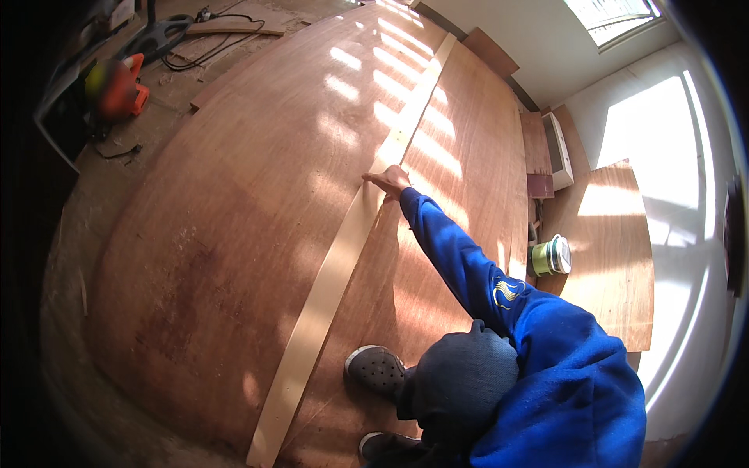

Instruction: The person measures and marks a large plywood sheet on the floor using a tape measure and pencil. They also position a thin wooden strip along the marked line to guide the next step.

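A long, narrow, pale wooden strip (pixel 312 324) lies across a large reddish-brown plywood sheet (pixel 226 218), running from the lower middle to the upper right. My right hand (pixel 388 181), at the end of a blue sleeve, reaches across to about the strip's middle. Its fingers lie over the strip and take hold of it by its width; the far fingertips are too small to make out well. My left hand is out of the picture.
My dark knee and black shoes (pixel 376 370) are on the plywood, right of the strip. A green tub with a white lid (pixel 552 256) stands at right, by a smaller board (pixel 612 265). An orange tool (pixel 129 90) and black cables (pixel 211 58) lie upper left.
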Demonstrator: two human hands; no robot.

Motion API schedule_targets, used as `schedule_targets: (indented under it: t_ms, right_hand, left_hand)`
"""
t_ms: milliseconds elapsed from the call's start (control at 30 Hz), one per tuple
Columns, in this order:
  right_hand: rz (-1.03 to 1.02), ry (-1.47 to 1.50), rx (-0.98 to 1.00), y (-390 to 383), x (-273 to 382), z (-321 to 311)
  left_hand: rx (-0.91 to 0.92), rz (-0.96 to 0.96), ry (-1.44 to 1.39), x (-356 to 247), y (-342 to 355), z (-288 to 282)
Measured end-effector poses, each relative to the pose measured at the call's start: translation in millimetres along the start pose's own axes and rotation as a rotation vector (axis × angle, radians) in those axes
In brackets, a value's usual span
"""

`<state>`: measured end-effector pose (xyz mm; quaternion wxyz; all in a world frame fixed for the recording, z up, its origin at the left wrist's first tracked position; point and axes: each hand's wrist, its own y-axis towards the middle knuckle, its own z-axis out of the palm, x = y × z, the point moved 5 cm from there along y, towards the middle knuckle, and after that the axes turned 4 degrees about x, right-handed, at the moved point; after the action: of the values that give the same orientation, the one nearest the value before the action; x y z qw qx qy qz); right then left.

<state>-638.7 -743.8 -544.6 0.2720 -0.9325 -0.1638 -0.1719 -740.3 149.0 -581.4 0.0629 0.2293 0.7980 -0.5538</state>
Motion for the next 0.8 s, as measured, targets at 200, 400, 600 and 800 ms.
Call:
schedule_targets:
  t_ms: [200,400,600,800]
  right_hand:
    - [0.053,0.043,0.037,6,-8,5]
    - [0.093,0.191,0.126,42,-37,22]
    - [-0.073,0.206,0.295,54,-41,27]
    - [0.027,0.127,0.291,41,-29,30]
  left_hand:
    - [-0.026,-0.015,0.011,13,9,-5]
    - [0.075,0.322,0.107,5,20,4]
    - [0.064,0.344,0.074,-3,9,2]
    - [0.035,0.305,0.068,-5,7,2]
